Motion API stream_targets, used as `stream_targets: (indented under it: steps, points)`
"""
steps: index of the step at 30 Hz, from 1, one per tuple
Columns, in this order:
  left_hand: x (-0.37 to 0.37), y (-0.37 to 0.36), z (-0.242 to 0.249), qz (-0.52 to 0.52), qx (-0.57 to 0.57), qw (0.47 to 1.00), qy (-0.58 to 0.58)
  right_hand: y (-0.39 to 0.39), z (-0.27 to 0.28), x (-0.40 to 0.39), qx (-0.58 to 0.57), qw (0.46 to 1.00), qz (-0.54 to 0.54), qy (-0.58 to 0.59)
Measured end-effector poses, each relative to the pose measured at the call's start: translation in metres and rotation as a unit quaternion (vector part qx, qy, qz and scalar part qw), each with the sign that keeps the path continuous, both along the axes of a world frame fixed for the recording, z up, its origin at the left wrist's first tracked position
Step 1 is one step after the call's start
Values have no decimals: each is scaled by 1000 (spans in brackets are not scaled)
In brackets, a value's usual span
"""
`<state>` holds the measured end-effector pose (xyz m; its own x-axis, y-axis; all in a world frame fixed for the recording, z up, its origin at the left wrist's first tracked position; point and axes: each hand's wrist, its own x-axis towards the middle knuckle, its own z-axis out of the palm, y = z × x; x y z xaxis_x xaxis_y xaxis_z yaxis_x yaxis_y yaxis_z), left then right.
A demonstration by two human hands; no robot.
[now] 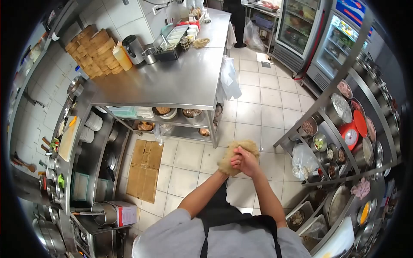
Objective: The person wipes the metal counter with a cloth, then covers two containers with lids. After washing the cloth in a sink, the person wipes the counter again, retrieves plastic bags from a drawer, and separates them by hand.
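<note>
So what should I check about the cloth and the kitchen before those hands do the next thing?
1. Right hand at the cloth: ok, the right hand is curled against the tan cloth.
2. Left hand's grip: cannot tell, the cloth hides it.
3. Cloth clean: cannot tell.
4. Other person out of reach: ok, the other person stands past the counter.
5. Nothing dangling off the counter: not ok, a plastic bag hangs at its side.

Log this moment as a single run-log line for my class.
Right hand: fingers curled, at tan cloth | left arm: reaches cloth, hand hidden | cardboard: flat on tiled floor
</note>
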<state>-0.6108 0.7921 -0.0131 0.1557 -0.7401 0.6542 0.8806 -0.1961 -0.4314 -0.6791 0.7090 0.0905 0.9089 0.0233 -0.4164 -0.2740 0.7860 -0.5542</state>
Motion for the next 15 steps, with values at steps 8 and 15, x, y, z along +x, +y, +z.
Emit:
stream_targets:
  steps: [8, 15]
  points:
    - [125, -39, 77, 294, 334, 816, -368, -104, 20, 121, -458, 887, 40, 35]
    - [236, -84, 17, 537, 619, 441, -367, -52, 35, 256, -653, 729, 39, -201]
